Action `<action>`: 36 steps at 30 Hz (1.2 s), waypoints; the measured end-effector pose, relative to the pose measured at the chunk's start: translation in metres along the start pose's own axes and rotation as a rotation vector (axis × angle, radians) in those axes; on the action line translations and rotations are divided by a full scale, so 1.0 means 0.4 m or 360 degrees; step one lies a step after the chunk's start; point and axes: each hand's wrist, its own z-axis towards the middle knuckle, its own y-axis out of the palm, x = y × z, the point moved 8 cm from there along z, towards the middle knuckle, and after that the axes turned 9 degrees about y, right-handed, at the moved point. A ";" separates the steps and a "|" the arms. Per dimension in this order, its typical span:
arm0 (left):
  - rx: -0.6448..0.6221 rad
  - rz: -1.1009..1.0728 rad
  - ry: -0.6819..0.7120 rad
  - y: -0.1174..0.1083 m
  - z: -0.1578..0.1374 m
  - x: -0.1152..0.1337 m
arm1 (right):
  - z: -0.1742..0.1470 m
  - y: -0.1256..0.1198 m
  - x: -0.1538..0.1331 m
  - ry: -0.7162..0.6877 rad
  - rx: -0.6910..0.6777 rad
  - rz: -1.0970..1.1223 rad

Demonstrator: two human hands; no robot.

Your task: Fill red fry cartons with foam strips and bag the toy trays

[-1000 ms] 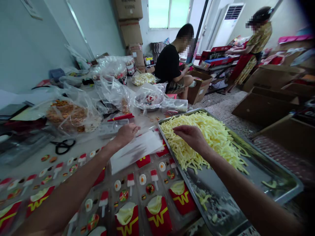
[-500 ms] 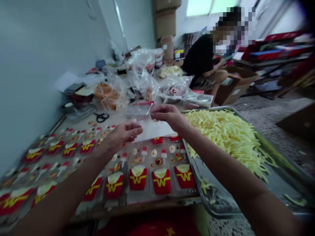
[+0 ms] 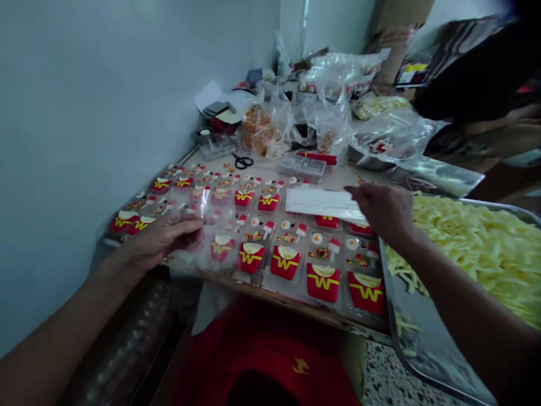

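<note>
My left hand (image 3: pixel 169 239) is closed at the left part of the table, pinching a clear plastic piece (image 3: pixel 205 204) that catches the light. Its outline is smeared, and the trays behind show through it. My right hand (image 3: pixel 386 211) forms a fist by the right end of a flat white strip (image 3: pixel 321 203); what its fingers hold is hidden. Rows of clear plastic trays (image 3: pixel 310 239) cover the table. Each carries a red fries box (image 3: pixel 323 282) with a yellow W, plus small egg, popsicle and food pieces.
A metal tray (image 3: pixel 439 355) at the right holds a heap of pale yellow strips (image 3: pixel 482 248). Further back are scissors (image 3: pixel 243 162), a clear lidded box (image 3: pixel 302 166), a red tool (image 3: pixel 316 158) and plastic bags (image 3: pixel 270 124). A co-worker in black (image 3: pixel 469 73) is at the upper right.
My view has swung left and down. My hands have moved apart, the left toward the left trays and the right beside the white strip. Clear plastic now shows at my left fingers.
</note>
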 end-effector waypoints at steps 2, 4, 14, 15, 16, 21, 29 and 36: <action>0.0047 -0.0111 -0.0105 -0.054 -0.026 -0.091 | 0.002 0.011 0.019 -0.0088 0.0067 -0.0230; 0.0074 -0.0235 -0.0229 -0.073 -0.046 -0.175 | -0.033 0.048 -0.056 -0.0389 -0.0045 -0.0239; 0.0137 -0.0203 -0.0326 -0.055 -0.059 -0.303 | -0.308 0.336 -0.566 -0.1780 -0.1188 0.0195; 0.0137 -0.0185 -0.0354 -0.059 -0.059 -0.317 | -0.306 0.355 -0.573 -0.1815 -0.1227 0.0165; 0.0128 -0.0167 -0.0384 -0.062 -0.059 -0.333 | -0.305 0.369 -0.578 -0.1856 -0.1253 0.0134; 0.0122 -0.0010 -0.0365 -0.077 -0.057 -0.390 | -0.312 0.387 -0.623 -0.2124 -0.1210 -0.0041; 0.0110 0.0153 -0.0343 -0.082 -0.090 -0.400 | -0.326 0.408 -0.652 -0.2159 -0.1218 -0.0121; 0.0153 0.0444 -0.0388 -0.079 -0.115 -0.364 | -0.282 0.361 -0.645 -0.1910 -0.1243 0.0166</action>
